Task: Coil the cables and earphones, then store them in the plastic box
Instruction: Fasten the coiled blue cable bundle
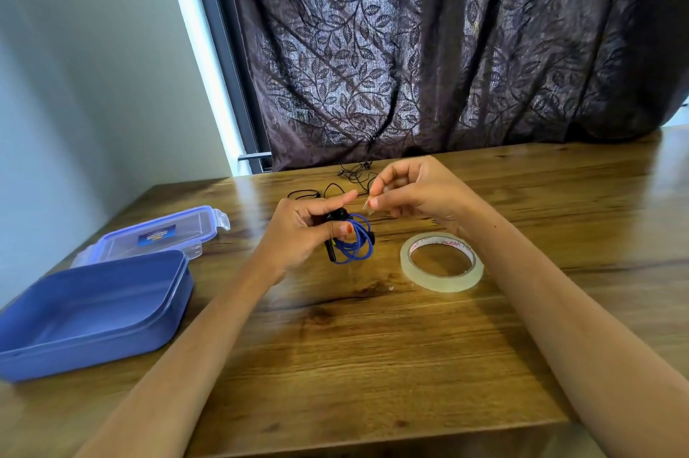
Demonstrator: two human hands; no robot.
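My left hand (304,230) grips a coiled blue cable (356,243) with black ends, held just above the wooden table (373,345); its forefinger points out toward the right hand. My right hand (414,189) pinches a small piece of clear tape (367,206) between thumb and forefinger, close above the coil. A loose black earphone cable (350,180) lies tangled on the table behind both hands. The open blue plastic box (93,312) stands at the left, with nothing seen inside.
The box's clear lid (156,236) with blue clips lies flat behind the box. A roll of clear tape (441,262) lies on the table right of the coil. A dark patterned curtain (447,47) hangs behind the table's far edge.
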